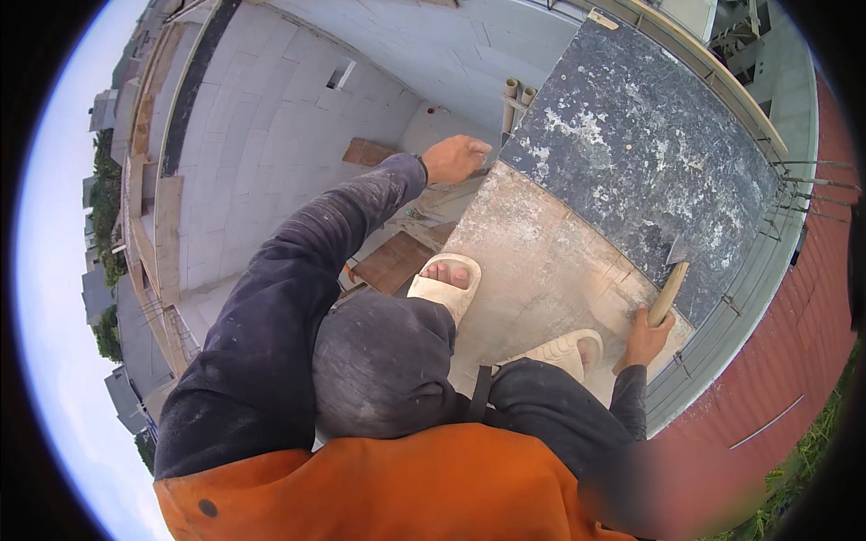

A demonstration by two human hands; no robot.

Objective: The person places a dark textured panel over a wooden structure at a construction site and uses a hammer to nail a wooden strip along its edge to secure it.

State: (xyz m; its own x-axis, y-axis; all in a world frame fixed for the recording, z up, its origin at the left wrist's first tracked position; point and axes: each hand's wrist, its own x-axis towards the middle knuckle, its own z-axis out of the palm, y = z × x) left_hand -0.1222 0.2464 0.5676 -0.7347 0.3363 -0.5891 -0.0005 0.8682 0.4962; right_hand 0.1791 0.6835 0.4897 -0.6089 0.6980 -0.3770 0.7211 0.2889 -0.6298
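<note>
My left hand point(456, 158) is extended at the open edge of the boards, its fingers curled together; what they hold, if anything, I cannot make out. My right hand point(648, 335) grips the wooden handle of a hatchet-like tool point(668, 293), whose metal head is at the dark, white-speckled board point(631, 135). A paler, dusty board point(532, 252) adjoins it, and my feet in cream slides rest on that board.
Below the left edge lies a block-walled space point(253, 135) with loose brown boards point(390, 263). Two upright pipes point(510, 95) stand beyond my left hand. Protruding rebar point(816, 180) and a red corrugated roof point(794, 288) border the right side.
</note>
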